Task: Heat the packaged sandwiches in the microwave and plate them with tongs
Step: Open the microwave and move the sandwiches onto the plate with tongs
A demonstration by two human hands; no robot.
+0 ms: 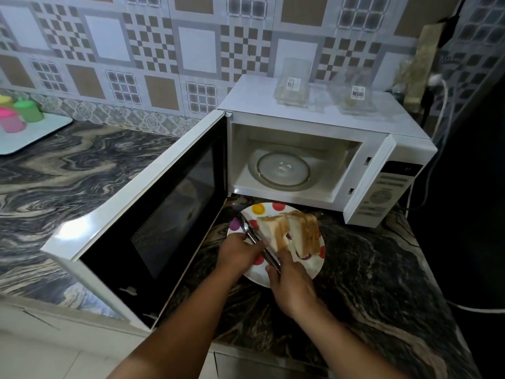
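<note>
Both hands, left hand point(240, 250) and right hand point(287, 280), pinch the tongs point(255, 239) over the plate point(308, 265) of sandwiches point(289, 233) (microwave door point(153, 214) open leftward), bare desk point(369, 269) rightward

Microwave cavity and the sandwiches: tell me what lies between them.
In the head view, only the far rim of the dotted plate and dark countertop separate the microwave from the sandwiches.

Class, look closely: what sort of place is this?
Most likely a home kitchen: an open white microwave on a dark marbled stone counter, patterned wall tiles behind, sandwiches on a polka-dot plate.
</note>
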